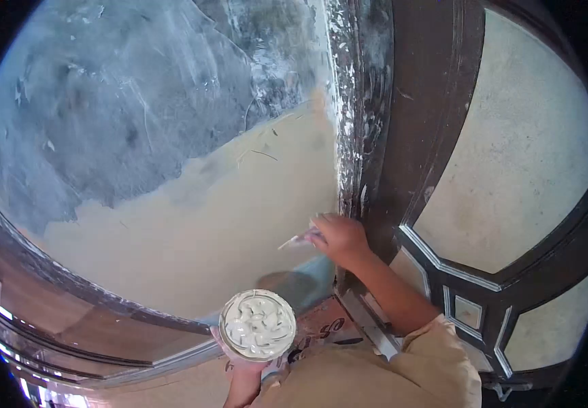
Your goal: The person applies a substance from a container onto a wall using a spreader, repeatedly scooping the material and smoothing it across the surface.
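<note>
The right hand point(338, 238) is closing its fingers around a putty knife point(298, 241) whose blade is pointing left onto the cream-coated wall point(226, 224) beside the dark frame point(375, 136), while the left hand point(243, 364), nearer, is cupping the putty bowl point(258, 325) from below.

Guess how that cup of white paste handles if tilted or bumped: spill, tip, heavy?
The cup looks full nearly to the rim with thick, swirled white paste, so it is probably heavy for its size. The swirls hold their shape, so a slight tilt likely would not spill it. The left hand grips it from below only; a bump could tip it.
</note>
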Tool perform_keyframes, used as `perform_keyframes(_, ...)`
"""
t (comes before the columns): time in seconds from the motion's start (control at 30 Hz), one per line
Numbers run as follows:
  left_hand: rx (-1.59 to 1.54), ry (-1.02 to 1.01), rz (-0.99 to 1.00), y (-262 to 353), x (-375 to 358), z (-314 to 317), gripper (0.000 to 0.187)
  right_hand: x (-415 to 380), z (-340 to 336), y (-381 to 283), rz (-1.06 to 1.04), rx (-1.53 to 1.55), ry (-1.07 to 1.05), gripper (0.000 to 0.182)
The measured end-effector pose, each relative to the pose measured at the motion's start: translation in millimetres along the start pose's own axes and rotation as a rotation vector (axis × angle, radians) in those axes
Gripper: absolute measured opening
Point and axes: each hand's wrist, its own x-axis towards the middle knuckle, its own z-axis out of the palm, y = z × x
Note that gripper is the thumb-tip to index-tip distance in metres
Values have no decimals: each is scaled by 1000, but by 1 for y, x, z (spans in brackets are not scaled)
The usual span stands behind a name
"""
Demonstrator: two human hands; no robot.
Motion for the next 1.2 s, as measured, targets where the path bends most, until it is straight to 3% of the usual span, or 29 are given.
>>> perform_keyframes(0.2,-512,261,57,-1,-7,-15,84,93,-58,-43,-221,-334,250,32)
perform_keyframes(0.23,-514,258,57,2,-7,-14,84,112,-78,-50,-199,-382,236,33)
perform_keyframes(0.3,-273,199,-19,7,-6,-5,81,148,-126,-59,-140,-342,382,35)
perform_keyframes(0.4,-238,146,11,10,-4,-5,81,172,-182,-75,-167,-420,616,34)
perform_keyframes(0.5,-170,58,46,8,0,-4,82,154,-184,-78,-233,-443,487,34)
perform_keyframes(0.67,-87,-125,109,7,3,-2,82,96,-76,-57,-375,-539,-21,33)
perform_keyframes(0.7,-364,-63,87,9,-1,4,82,103,-75,-53,-386,-545,-5,33)
perform_keyframes(0.73,-631,-4,61,8,-3,9,82,113,-81,-44,-391,-631,98,33)
perform_keyframes(0.8,-673,96,139,2,2,2,84,141,-116,-36,-388,-640,386,34)
perform_keyframes(0.87,-121,-57,167,-2,4,-1,83,153,-189,-41,-324,-555,693,37)
perform_keyframes(0.93,-60,-56,197,-5,2,-6,82,153,-253,-49,-350,-625,930,38)
perform_keyframes(1.0,-214,-12,151,-5,2,-5,83,145,-275,-65,-365,-642,866,36)
perform_keyframes(1.03,-189,-25,173,-6,1,-9,84,138,-271,-79,-354,-638,717,34)
perform_keyframes(1.07,-203,-39,176,-5,1,-10,84,124,-259,-94,-337,-632,568,31)
perform_keyframes(1.13,-187,-59,148,-3,-3,-8,84,120,-196,-81,-487,-694,502,27)
perform_keyframes(1.2,-291,37,160,-1,-7,7,84,114,-143,-72,-434,-750,87,34)
